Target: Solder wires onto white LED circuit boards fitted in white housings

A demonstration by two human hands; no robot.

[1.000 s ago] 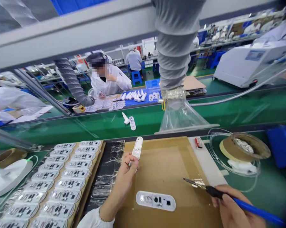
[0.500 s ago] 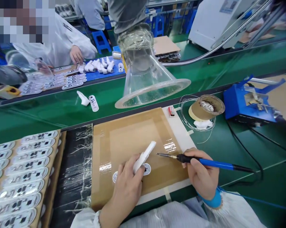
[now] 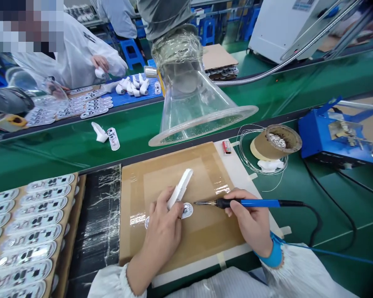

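Observation:
My left hand [image 3: 163, 223] grips a white plastic housing [image 3: 182, 185], its long end tilted up and away from me. Under that hand lies a small white oval circuit board [image 3: 187, 210], partly covered by my palm and fingers, on the taped cardboard sheet [image 3: 211, 236]. In my right hand [image 3: 251, 219] is a soldering iron [image 3: 248, 203] with a blue handle, held like a pen. Its metal tip points left and sits at or just beside the board's right end; whether they touch I cannot tell.
A clear fume hood [image 3: 202, 111] hangs over the board's far side. Rows of circuit boards [image 3: 34, 223] fill cardboard at left. To the right are solder wire [image 3: 245, 153], a tip-cleaning pot [image 3: 267, 145] and a blue iron stand [image 3: 335, 136]. A co-worker [image 3: 77, 49] sits across the belt.
My right hand has moved left, bringing the iron's tip up to the board. The white housing in my left hand has shifted slightly left and tilts more upright.

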